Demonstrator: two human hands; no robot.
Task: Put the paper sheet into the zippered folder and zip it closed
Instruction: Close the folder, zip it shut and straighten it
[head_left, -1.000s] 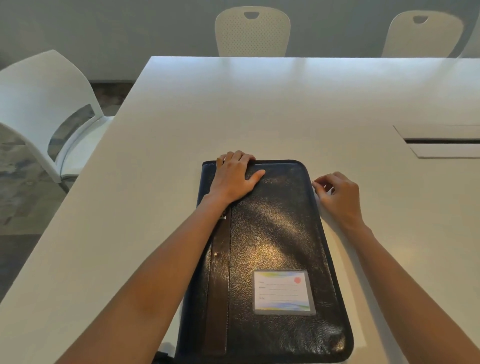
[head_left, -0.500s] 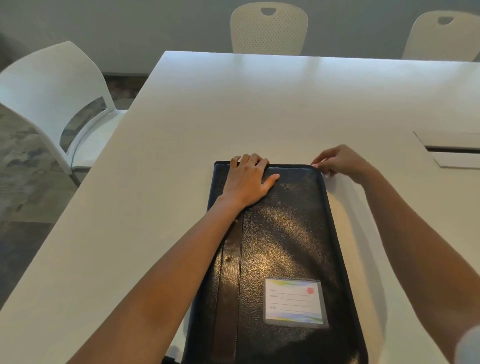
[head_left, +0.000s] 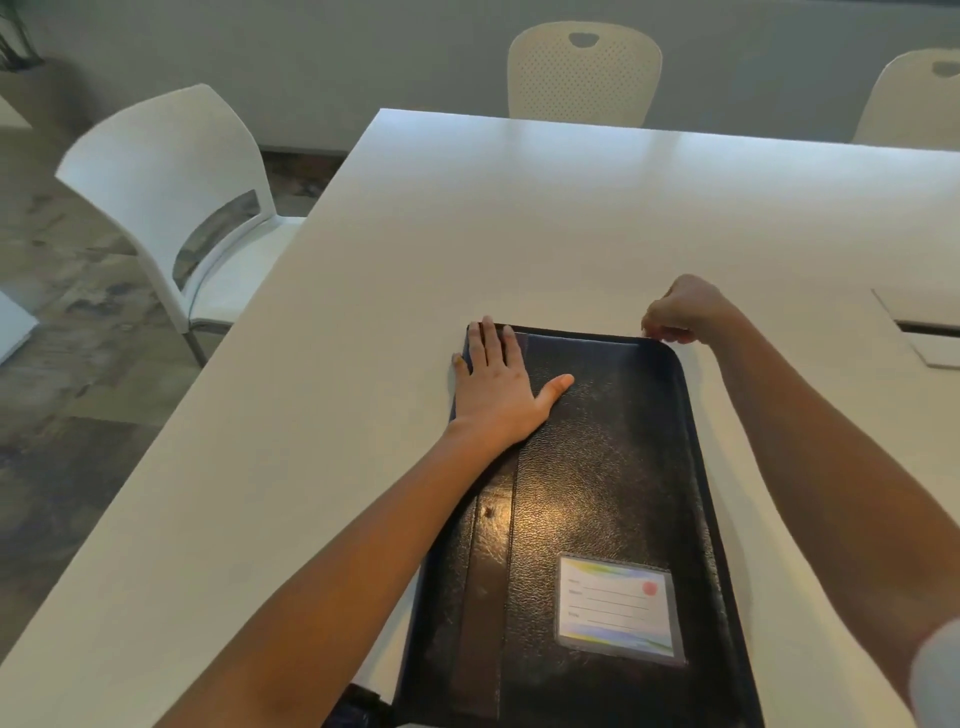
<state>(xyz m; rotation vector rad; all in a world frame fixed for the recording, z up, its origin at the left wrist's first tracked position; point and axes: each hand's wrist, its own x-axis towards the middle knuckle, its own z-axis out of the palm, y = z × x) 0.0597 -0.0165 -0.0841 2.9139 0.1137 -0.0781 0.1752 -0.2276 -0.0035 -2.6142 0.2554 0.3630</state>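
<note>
The black zippered folder (head_left: 597, 493) lies closed at the worktop's (head_left: 363, 364) near edge, with no paper sheet showing, presumably inside. The left hand (head_left: 498, 384) presses flat and open on its far left corner. The right hand (head_left: 675, 317) pinches at the far right corner, likely the zipper pull, though hidden; rounding that corner the slider could jam, or the folder skid if the pressing eases.
</note>
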